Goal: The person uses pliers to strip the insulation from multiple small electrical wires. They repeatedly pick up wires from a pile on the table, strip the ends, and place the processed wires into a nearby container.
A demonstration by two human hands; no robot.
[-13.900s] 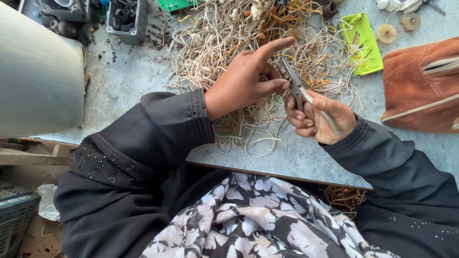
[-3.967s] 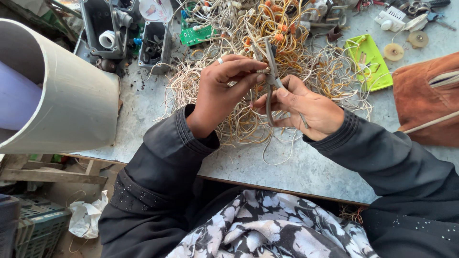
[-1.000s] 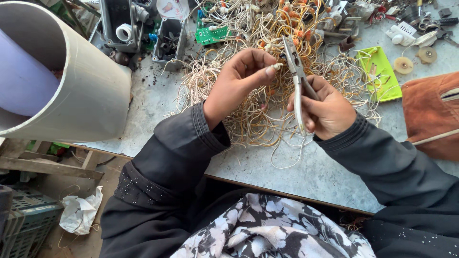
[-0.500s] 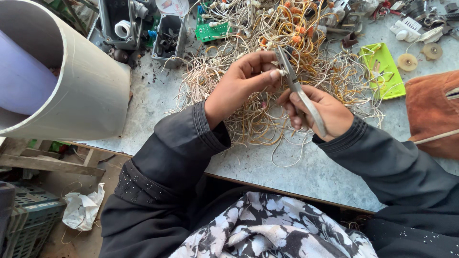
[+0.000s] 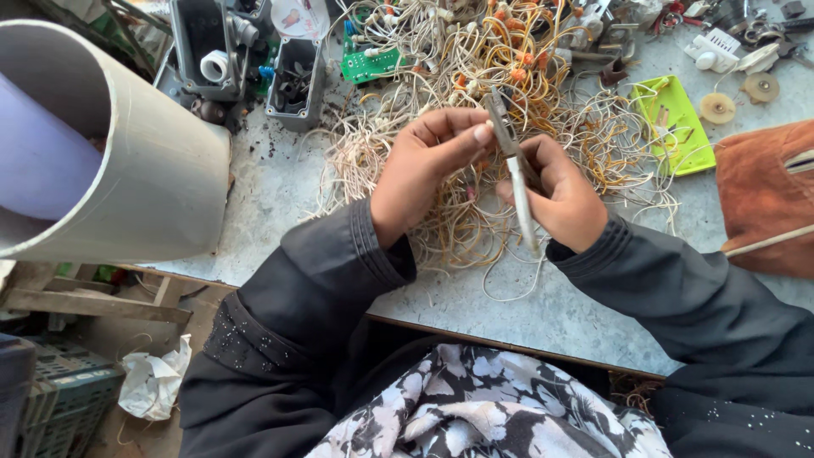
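Steel pliers with pale handles (image 5: 514, 161) stand nearly upright in the right hand (image 5: 561, 197), whose fingers are clenched around the handles, the nose pointing away from the person. The left hand (image 5: 421, 164) meets the tool at its nose, thumb and forefinger pinched together there; they seem to nip a thin wire, though it is too small to tell for sure. Both hands hover over a tangled heap of cream and orange wires (image 5: 475, 93) spread across the grey tabletop (image 5: 280, 203). A wide grey plastic pipe (image 5: 127, 161) lies at the left edge. A lime-green plastic tray (image 5: 674, 123) sits beyond the right hand, near a tan leather bag (image 5: 767, 195). Grey open boxes (image 5: 292, 80) and a small green circuit board (image 5: 373, 64) lie behind the heap.
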